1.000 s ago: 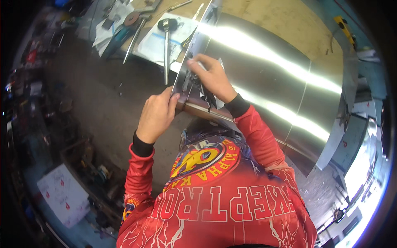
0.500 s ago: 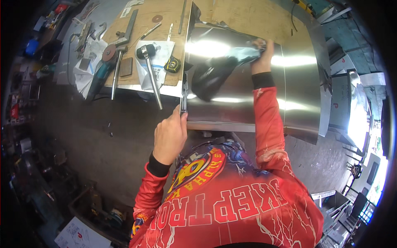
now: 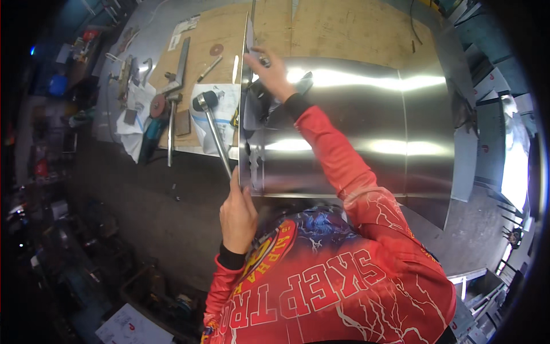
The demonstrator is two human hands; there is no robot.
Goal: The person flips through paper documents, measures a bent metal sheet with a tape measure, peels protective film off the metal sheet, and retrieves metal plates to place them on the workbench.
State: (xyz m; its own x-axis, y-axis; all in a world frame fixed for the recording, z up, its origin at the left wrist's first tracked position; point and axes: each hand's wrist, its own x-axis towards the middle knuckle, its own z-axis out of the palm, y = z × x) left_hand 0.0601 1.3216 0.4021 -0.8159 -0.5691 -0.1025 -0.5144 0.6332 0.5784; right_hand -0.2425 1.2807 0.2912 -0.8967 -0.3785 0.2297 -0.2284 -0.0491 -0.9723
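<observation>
A shiny sheet metal panel [image 3: 344, 117] lies on the bench, with an upturned flange [image 3: 243, 137] along its left side. My left hand [image 3: 238, 218] grips the near end of that flange, thumb on the inner side. Near the far end, my right hand [image 3: 272, 71] has its fingers bent at the flange's top edge; a metal ring-like item shows at the fingers. Dark patches lie on the panel beside the flange, and I cannot tell whether they are reflections. Close by on the left rests a black-headed mallet [image 3: 215, 123] with a metal handle.
Brown board [image 3: 338, 28] covers the bench. Left of the panel are an angle grinder [image 3: 153, 126], a second metal-handled tool [image 3: 171, 132], a red disc [image 3: 216, 50], a pen-like stick [image 3: 209, 69] and a steel bar [image 3: 183, 63]. Metal sheets [image 3: 492, 137] stand at the right.
My right hand has moved left from the panel's far edge to the flange. My left hand stays at the flange's near end. The view has shifted, and the flange now hides most of the tape measure.
</observation>
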